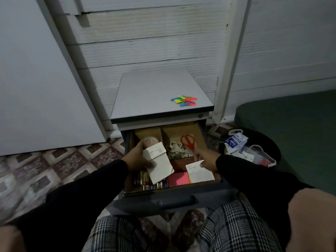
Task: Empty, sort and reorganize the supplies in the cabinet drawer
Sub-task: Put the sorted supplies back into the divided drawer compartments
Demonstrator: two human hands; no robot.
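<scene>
The top drawer (160, 198) of a small grey cabinet (156, 91) stands pulled out. My left hand (138, 157) grips a white paper pack (159, 163) tilted over the drawer's left side, above several batteries (145, 180). My right hand (205, 158) holds a white sticky-note pack (200, 172) at the drawer's right front, beside a pink note pad (178, 179). Further back lie red-handled scissors (188, 141), white clips (175, 149) and a tape roll (151, 140) in cardboard compartments.
Coloured page flags (184, 100) lie scattered on the cabinet top. A black bag (271, 142) with mixed packets stands on the tiled floor to the right, against a green mattress (298, 124). A white wall is behind; my plaid-trousered knees are under the drawer.
</scene>
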